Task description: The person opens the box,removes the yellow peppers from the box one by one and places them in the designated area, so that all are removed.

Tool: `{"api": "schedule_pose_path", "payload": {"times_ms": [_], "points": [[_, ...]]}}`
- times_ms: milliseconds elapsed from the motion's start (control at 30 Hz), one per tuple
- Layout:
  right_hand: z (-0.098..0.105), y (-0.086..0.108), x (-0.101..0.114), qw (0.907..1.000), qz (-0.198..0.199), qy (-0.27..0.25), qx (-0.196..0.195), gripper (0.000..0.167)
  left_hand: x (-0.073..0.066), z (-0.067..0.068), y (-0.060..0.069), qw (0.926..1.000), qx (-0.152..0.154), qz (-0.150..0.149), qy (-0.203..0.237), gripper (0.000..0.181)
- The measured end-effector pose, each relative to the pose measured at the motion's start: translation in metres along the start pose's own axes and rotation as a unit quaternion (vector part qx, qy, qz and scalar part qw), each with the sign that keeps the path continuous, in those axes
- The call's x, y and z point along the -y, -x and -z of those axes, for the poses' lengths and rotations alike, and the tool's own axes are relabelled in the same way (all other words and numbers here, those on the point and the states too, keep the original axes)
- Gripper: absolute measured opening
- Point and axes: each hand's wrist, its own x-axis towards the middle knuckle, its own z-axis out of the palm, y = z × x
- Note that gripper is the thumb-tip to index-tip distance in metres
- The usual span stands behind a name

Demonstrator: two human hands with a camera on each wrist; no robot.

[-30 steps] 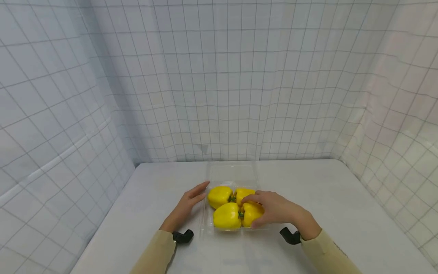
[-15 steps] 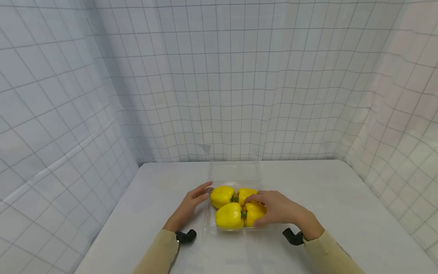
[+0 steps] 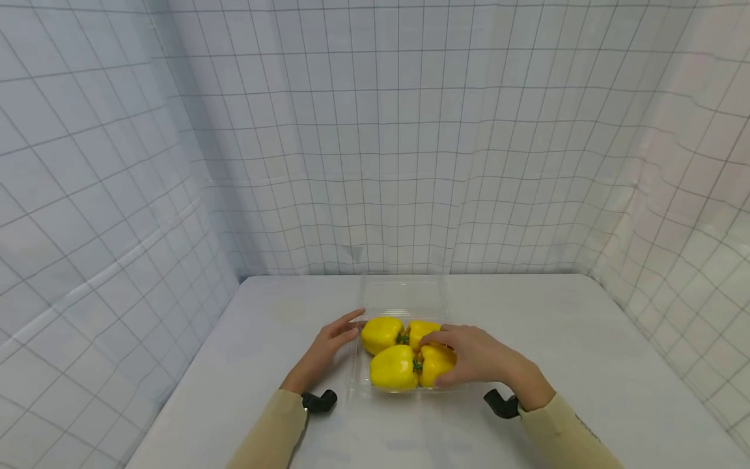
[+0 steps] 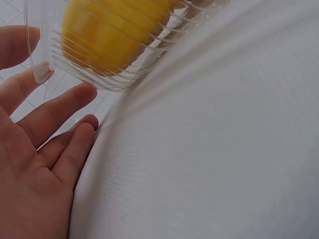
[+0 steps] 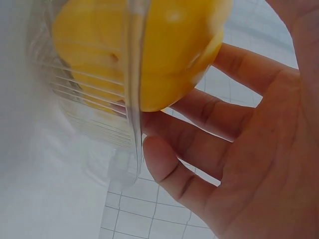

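Observation:
Several yellow bell peppers sit in a clear plastic clamshell box, its lid folded back behind. In the head view, my right hand holds the front right bell pepper with fingers over its far side and the thumb nearer me. The right wrist view has this pepper rising above the box rim. My left hand lies at the box's left side, its fingers fairly straight. In the left wrist view, fingertips rest at the ribbed wall. Other peppers are the front left, back left and back right.
The box stands on a white table. White gridded curtains enclose the left, back and right sides. Black wrist mounts sit on both wrists, near the table surface.
The whole view has shifted slightly, so box and hands appear a little further right. Both hands keep nearly the same places at the box, and the peppers stay put in it.

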Motion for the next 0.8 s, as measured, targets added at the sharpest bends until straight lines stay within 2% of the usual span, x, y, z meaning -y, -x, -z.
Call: {"api": "schedule_pose_path", "payload": {"times_ms": [567, 800], "points": [[0.0035, 0.0003, 0.0015, 0.9999, 0.008, 0.010, -0.005, 0.060, 0.0040, -0.0011, -0.0004, 1.0000, -0.001, -0.006, 0.006, 0.053], [0.0045, 0.0014, 0.0037, 0.9998, 0.005, 0.014, -0.014, 0.060, 0.0012, 0.0004, -0.0013, 0.9999, 0.003, -0.015, -0.002, 0.052]]}}
